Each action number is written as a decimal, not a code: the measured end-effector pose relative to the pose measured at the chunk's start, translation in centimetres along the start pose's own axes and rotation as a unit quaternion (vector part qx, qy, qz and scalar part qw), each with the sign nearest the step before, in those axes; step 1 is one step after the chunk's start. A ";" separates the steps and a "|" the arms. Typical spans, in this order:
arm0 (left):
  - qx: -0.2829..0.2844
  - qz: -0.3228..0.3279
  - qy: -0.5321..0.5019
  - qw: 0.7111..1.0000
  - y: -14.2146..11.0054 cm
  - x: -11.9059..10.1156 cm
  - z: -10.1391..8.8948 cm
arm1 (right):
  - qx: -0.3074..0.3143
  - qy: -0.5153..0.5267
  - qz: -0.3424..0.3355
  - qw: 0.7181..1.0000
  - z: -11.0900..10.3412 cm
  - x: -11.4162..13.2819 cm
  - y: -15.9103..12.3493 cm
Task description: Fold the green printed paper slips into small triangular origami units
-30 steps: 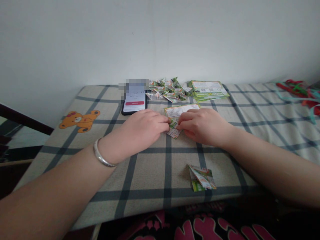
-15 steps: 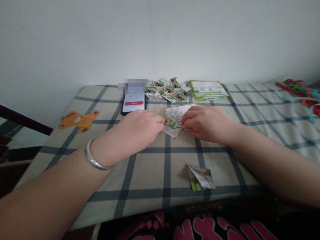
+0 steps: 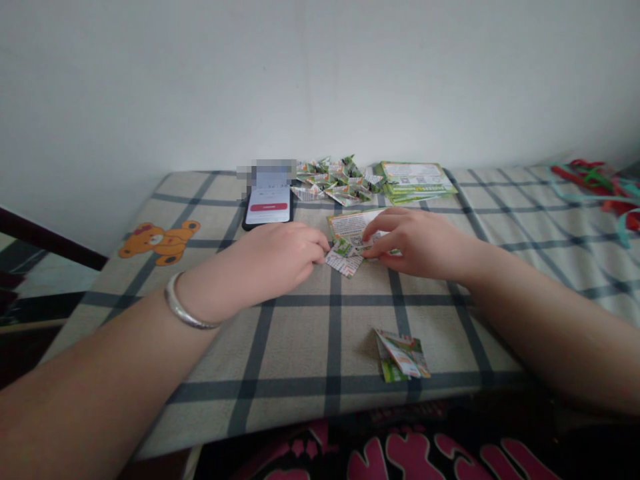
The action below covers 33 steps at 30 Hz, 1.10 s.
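Observation:
A small folded piece of printed paper (image 3: 345, 260), green and white, lies in front of me at the near edge of a flat printed leaflet (image 3: 353, 223). Curled fingers of my left hand (image 3: 285, 260) close on its left corner; their tips are partly hidden. From the other side my right hand (image 3: 415, 243) grips the right corner between thumb and fingers, with a gap showing behind the tips. This hand also covers the leaflet's right part. Closer to my body, apart from both hands, sits another folded paper piece (image 3: 403, 353).
A phone (image 3: 269, 207) lies beyond my left hand. Beside it are several folded paper shapes (image 3: 340, 180) in a heap and a stack of leaflets (image 3: 417, 180). Red and turquoise ribbons (image 3: 600, 187) lie far right. A bear sticker (image 3: 160, 243) is on the checked tablecloth (image 3: 290, 333).
The fingers of my right hand have parted a little at the folded paper. My left hand has shifted slightly left, and the folded paper a touch with it.

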<state>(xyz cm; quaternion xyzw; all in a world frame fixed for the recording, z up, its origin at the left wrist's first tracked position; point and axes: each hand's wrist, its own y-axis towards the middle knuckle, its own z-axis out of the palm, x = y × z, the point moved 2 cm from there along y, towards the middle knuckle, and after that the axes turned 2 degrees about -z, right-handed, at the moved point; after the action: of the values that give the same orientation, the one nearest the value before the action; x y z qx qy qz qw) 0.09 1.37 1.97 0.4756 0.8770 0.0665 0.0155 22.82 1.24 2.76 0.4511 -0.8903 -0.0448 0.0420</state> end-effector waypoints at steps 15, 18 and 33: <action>-0.064 -0.039 -0.096 0.993 0.2 0.2 0.7 | -0.136 0.102 -0.048 0.984 1.5 -0.9 0.4; -0.066 -0.052 -0.089 0.993 0.4 0.0 0.9 | -0.144 0.104 -0.030 0.984 1.8 -0.8 0.6; -0.101 -0.069 -0.037 0.992 0.6 -0.5 1.8 | -0.171 0.058 -0.033 0.983 2.4 -0.7 1.1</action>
<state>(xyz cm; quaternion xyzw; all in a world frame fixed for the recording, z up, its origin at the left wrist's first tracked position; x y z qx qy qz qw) 1.06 1.48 0.22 0.4123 0.8953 0.1357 0.1001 22.06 2.53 0.50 0.4682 -0.8503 -0.1715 0.1683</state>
